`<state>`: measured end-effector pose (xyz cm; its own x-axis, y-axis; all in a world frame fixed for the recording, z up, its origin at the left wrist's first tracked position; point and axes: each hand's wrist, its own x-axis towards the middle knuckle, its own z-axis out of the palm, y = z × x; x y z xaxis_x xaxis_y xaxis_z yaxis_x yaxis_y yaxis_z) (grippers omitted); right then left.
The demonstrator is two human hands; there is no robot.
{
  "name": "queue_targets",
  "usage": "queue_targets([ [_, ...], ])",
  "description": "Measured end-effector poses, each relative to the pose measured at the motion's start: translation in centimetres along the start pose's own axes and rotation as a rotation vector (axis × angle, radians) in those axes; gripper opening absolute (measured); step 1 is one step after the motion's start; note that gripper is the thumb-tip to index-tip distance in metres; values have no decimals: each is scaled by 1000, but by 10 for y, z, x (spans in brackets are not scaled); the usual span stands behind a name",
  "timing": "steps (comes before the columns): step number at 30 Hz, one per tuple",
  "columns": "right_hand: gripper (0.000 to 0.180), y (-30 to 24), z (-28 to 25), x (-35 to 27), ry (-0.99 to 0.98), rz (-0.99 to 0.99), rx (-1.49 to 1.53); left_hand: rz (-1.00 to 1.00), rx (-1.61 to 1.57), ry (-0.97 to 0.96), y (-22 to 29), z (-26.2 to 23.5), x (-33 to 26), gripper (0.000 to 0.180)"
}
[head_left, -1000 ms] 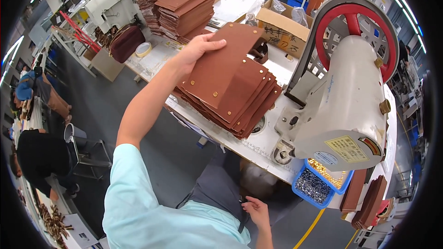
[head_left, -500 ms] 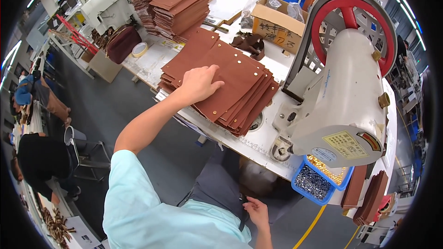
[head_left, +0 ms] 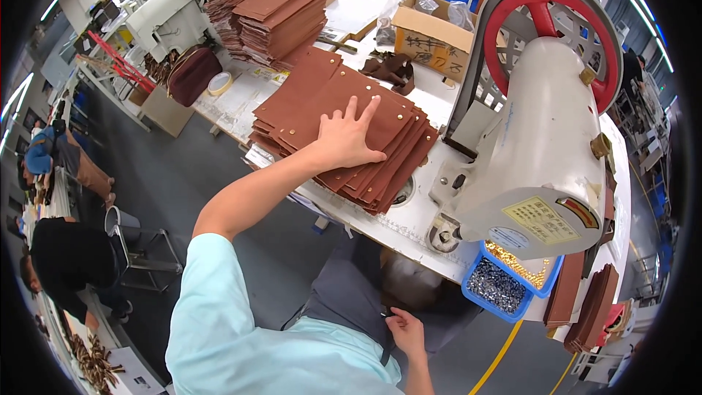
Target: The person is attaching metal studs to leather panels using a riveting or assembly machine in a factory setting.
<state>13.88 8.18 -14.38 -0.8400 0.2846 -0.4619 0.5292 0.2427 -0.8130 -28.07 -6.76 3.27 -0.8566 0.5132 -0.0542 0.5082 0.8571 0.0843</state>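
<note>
My left hand (head_left: 346, 139) lies on a fanned pile of brown leather pieces (head_left: 292, 106), its fingers spread and pointing away from me. Small gold rivets dot the edges of these pieces. Low over my lap, my right hand (head_left: 406, 333) has its fingers curled in. Whatever it may hold is too small or hidden to make out. To the right of the pile stands a cream riveting machine (head_left: 523, 161) with a red wheel (head_left: 541, 11).
Blue trays hold silver rivets (head_left: 497, 287) and gold rivets (head_left: 521, 263) at the front edge. Behind the pile are taller leather stacks (head_left: 281, 11), a cardboard box (head_left: 431, 40) and dark scraps (head_left: 391, 69). A tape roll (head_left: 220, 81) and maroon pouch (head_left: 194, 75) lie left.
My left hand has slid to the right over the pile, and its fingers have spread wider. The right hand stays low over my lap.
</note>
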Motion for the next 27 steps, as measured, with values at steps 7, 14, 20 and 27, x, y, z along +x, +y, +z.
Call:
queue_targets([
  [7, 34, -4, -2, -5, 24, 40, -57, -63, -87, 61, 13, -8, 3, 111],
  [14, 33, 5, -3, -5, 13, 35, -23, -158, -438, 261, -27, -48, 9, 101],
  [20, 30, -59, -1, 19, -158, -181, 209, -218, -424, 323, -55, -57, 11, 98],
  [27, 29, -246, 1, 131, -129, -382, 593, -319, -205, 351, -62, -12, 1, 81],
])
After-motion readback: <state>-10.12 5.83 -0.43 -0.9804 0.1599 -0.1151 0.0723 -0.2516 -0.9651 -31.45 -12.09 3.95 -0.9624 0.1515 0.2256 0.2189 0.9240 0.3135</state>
